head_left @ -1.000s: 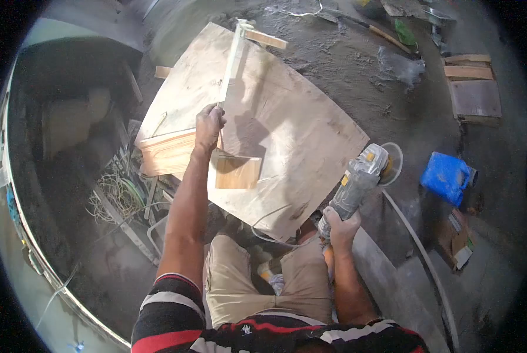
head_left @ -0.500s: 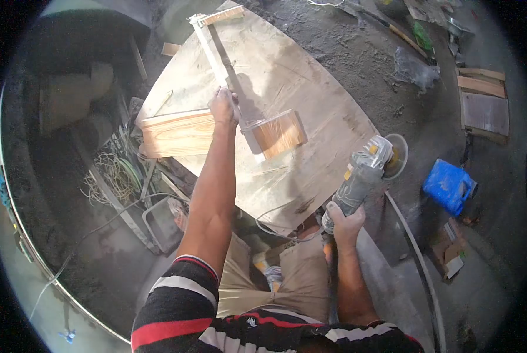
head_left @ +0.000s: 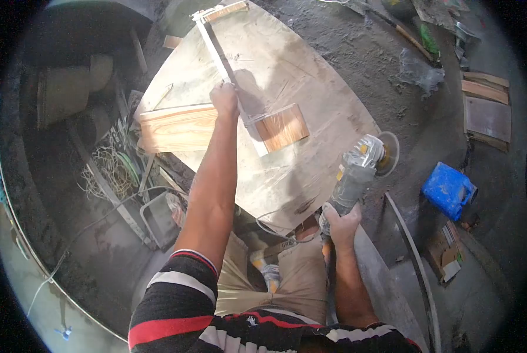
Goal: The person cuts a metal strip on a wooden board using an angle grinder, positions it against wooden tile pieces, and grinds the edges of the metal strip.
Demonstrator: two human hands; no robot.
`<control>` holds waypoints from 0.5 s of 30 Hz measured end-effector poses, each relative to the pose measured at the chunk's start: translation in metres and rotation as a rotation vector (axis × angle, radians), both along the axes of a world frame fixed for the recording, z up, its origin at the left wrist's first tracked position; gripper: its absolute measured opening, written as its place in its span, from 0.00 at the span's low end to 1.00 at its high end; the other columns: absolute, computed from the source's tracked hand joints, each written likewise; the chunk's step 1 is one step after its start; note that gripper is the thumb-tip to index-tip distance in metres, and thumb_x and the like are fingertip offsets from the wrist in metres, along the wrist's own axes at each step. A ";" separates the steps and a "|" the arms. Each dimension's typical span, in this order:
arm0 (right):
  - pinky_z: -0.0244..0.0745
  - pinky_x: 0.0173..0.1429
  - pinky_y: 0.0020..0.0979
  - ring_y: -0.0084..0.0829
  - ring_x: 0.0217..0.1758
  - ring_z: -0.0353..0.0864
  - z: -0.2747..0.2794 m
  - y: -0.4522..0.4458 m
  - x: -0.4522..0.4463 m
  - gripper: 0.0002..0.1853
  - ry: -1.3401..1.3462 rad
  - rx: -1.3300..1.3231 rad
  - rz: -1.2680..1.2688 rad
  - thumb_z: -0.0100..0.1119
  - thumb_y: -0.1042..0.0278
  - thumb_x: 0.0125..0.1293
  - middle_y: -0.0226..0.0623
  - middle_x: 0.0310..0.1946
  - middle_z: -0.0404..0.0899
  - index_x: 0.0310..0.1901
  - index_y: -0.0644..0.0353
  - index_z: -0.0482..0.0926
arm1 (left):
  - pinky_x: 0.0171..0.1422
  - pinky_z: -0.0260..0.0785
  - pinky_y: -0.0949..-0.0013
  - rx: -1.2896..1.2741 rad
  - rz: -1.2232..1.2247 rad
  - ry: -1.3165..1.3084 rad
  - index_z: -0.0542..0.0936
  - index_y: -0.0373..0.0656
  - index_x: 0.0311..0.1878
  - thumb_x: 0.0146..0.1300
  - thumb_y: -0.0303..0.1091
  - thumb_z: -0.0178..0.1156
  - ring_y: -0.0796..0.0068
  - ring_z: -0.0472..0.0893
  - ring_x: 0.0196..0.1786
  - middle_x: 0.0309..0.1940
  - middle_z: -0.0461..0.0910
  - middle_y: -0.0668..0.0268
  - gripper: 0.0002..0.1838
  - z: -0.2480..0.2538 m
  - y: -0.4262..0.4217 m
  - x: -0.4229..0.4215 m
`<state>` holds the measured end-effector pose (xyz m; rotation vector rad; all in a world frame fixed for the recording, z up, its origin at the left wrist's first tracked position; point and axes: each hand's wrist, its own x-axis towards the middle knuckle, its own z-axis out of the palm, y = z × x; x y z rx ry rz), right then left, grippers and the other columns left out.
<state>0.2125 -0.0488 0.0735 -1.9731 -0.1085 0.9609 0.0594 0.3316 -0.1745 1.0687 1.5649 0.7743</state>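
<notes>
Covering grinder [head_left: 348, 185] partly: right hand [head_left: 342, 223]

The striped shirt [head_left: 275, 331] bears 1 small white emblem [head_left: 252, 320] (too small to read); no text is legible.

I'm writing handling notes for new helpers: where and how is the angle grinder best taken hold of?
Probably by the narrow rear body of the angle grinder, coming from the wearer's side, where the right hand grips it: the body slants away from the wearer, with the disc at the far end, clear of those fingers.
</notes>
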 end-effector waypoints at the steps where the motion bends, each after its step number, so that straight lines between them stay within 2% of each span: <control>1: 0.79 0.52 0.33 0.29 0.44 0.83 -0.001 0.000 0.000 0.21 -0.001 0.002 0.011 0.74 0.77 0.57 0.35 0.42 0.83 0.52 0.68 0.78 | 0.38 0.78 0.59 0.086 -0.162 0.214 0.85 0.32 0.42 0.64 0.29 0.58 0.62 0.85 0.33 0.30 0.84 0.56 0.11 -0.001 0.003 0.000; 2: 0.79 0.52 0.33 0.29 0.44 0.83 -0.004 -0.002 0.000 0.21 0.000 0.003 0.011 0.74 0.77 0.57 0.35 0.42 0.83 0.52 0.68 0.78 | 0.40 0.78 0.57 0.189 -0.299 0.436 0.87 0.32 0.40 0.63 0.29 0.59 0.58 0.87 0.34 0.30 0.85 0.54 0.11 -0.002 0.006 0.000; 4: 0.79 0.51 0.34 0.28 0.43 0.82 -0.010 0.001 -0.005 0.22 -0.004 -0.036 0.048 0.74 0.76 0.57 0.35 0.42 0.83 0.52 0.68 0.78 | 0.45 0.79 0.56 0.038 -0.258 0.785 0.91 0.38 0.35 0.59 0.39 0.66 0.55 0.89 0.39 0.33 0.89 0.49 0.13 -0.003 0.021 0.001; 8: 0.80 0.49 0.35 0.30 0.41 0.83 -0.012 0.005 -0.006 0.24 -0.031 -0.090 0.126 0.78 0.73 0.55 0.37 0.40 0.83 0.52 0.67 0.77 | 0.49 0.78 0.56 -0.080 -0.418 0.757 0.90 0.36 0.38 0.58 0.43 0.68 0.51 0.90 0.41 0.33 0.89 0.48 0.18 0.041 0.025 0.017; 10: 0.80 0.47 0.36 0.31 0.39 0.84 -0.001 0.014 -0.004 0.23 0.045 -0.072 0.068 0.79 0.72 0.55 0.37 0.38 0.84 0.49 0.67 0.77 | 0.55 0.79 0.52 -0.101 -0.354 0.677 0.88 0.33 0.44 0.59 0.40 0.64 0.44 0.88 0.48 0.41 0.89 0.45 0.19 0.052 0.022 0.030; 11: 0.80 0.47 0.36 0.31 0.39 0.84 -0.007 0.013 -0.004 0.23 0.042 -0.066 0.069 0.79 0.72 0.55 0.37 0.38 0.84 0.49 0.67 0.77 | 0.55 0.79 0.52 -0.094 -0.350 0.675 0.88 0.33 0.44 0.59 0.40 0.64 0.44 0.88 0.48 0.41 0.89 0.45 0.19 0.053 0.023 0.034; 13: 0.80 0.47 0.36 0.31 0.39 0.84 -0.016 0.006 -0.008 0.24 -0.003 -0.049 0.106 0.79 0.71 0.55 0.38 0.38 0.84 0.50 0.67 0.77 | 0.58 0.80 0.51 0.046 -0.378 0.916 0.86 0.34 0.47 0.61 0.38 0.62 0.44 0.88 0.51 0.45 0.88 0.46 0.18 0.039 0.020 0.034; 15: 0.80 0.48 0.36 0.32 0.40 0.84 -0.022 0.002 -0.008 0.24 0.015 -0.049 0.093 0.79 0.71 0.55 0.39 0.39 0.84 0.50 0.68 0.77 | 0.59 0.80 0.51 0.045 -0.390 0.967 0.85 0.34 0.48 0.61 0.38 0.61 0.44 0.88 0.52 0.47 0.88 0.46 0.19 0.031 0.016 0.034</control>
